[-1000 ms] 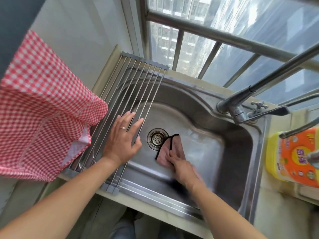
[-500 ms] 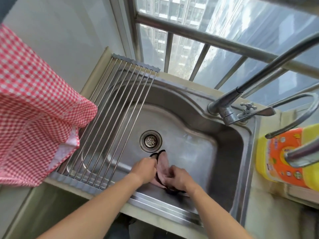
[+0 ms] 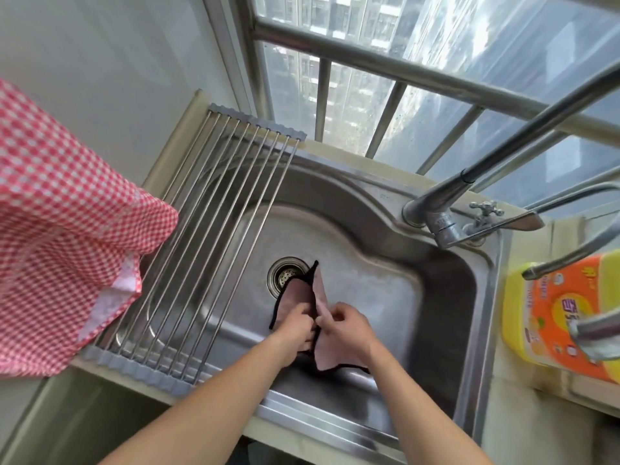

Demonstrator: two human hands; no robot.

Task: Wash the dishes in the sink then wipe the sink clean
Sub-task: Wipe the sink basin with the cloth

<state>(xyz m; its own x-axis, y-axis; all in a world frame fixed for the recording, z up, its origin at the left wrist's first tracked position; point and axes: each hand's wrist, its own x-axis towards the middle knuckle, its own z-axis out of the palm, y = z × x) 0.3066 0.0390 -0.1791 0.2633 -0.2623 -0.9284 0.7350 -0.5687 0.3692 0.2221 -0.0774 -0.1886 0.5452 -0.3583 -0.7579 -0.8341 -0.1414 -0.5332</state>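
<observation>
A pink cloth with a black edge [image 3: 298, 297] lies in the steel sink [image 3: 385, 297], just right of the round drain [image 3: 287, 276]. My left hand [image 3: 295, 330] grips the cloth's left part. My right hand [image 3: 345, 325] pinches its right part, with a flap hanging below the fingers. Both hands are close together over the front of the basin. No dishes show in the sink.
A roll-up rack of steel rods [image 3: 201, 250] spans the sink's left side. A red checked towel [image 3: 60, 236] hangs at the left. The faucet [image 3: 446, 223] stands at the back right. A yellow and orange detergent bottle [image 3: 563, 313] sits on the right counter.
My left hand left the rack and came down to the cloth. Both hands now hold the cloth, which is lifted and bunched instead of pressed flat.
</observation>
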